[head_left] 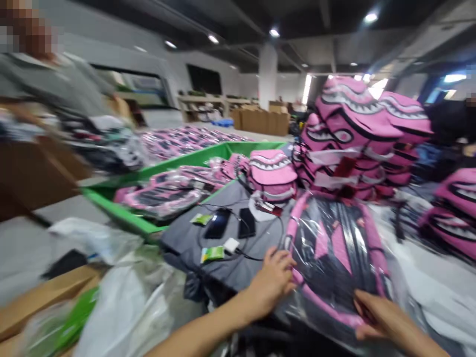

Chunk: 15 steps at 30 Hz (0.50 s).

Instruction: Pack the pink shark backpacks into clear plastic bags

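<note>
A pink and black backpack in a clear plastic bag lies in front of me, its dark strap side up. My left hand is at its left edge, fingers curled over the plastic and the pink trim. At the lower right my right hand has its fingers and thumb closed at the bag's bottom edge. Beyond it a pile of pink backpacks with printed teeth rises, and a smaller pink bag stands to its left.
Left of the hands, on grey cloth, lie two phones, a white charger, cables and green packets. A green-rimmed bin holds bagged backpacks. White plastic and cardboard are at lower left. A person stands far left.
</note>
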Each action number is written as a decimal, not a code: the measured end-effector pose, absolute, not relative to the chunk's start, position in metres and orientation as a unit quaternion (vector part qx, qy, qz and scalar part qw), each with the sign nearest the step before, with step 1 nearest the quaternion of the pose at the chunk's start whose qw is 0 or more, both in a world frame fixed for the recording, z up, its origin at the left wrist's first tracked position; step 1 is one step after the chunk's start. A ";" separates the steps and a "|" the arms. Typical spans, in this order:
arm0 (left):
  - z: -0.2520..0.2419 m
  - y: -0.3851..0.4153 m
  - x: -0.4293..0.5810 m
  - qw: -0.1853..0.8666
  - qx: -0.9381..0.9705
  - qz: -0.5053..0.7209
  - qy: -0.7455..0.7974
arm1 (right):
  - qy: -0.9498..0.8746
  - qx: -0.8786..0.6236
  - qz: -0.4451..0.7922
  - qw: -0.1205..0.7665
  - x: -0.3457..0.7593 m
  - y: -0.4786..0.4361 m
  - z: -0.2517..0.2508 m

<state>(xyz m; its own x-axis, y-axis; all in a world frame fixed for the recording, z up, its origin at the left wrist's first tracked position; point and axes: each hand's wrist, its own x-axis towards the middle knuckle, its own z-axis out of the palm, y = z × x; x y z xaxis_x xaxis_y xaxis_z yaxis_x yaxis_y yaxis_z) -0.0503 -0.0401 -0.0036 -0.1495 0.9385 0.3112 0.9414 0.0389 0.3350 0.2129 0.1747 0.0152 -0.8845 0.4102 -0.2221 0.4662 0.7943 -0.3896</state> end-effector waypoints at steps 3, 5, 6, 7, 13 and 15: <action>0.005 -0.045 -0.058 -0.080 -0.653 -0.260 -0.706 | 0.926 0.261 -0.239 0.129 0.207 0.168 0.028; 0.006 -0.043 -0.057 -0.108 -0.653 -0.264 -0.702 | 0.921 0.273 -0.246 0.130 0.204 0.164 0.037; 0.006 -0.042 -0.056 -0.112 -0.651 -0.264 -0.703 | 0.919 0.274 -0.256 0.124 0.204 0.161 0.040; 0.006 -0.041 -0.056 -0.114 -0.648 -0.264 -0.705 | 0.915 0.271 -0.277 0.111 0.205 0.159 0.043; -0.008 -0.034 -0.063 -0.107 -0.646 -0.261 -0.710 | 0.811 0.306 -0.478 -0.138 0.265 0.162 0.043; -0.020 -0.037 -0.068 -0.088 -0.651 -0.274 -0.702 | 0.769 0.407 -0.412 -0.271 0.303 0.171 0.035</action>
<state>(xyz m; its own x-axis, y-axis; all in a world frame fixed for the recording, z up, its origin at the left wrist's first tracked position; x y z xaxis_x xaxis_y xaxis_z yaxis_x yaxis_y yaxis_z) -0.0685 -0.0372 -0.0197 -0.1364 0.9631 0.2321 0.8663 0.0023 0.4996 0.3031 0.1706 0.0347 -0.5212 0.8496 0.0811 0.4031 0.3288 -0.8540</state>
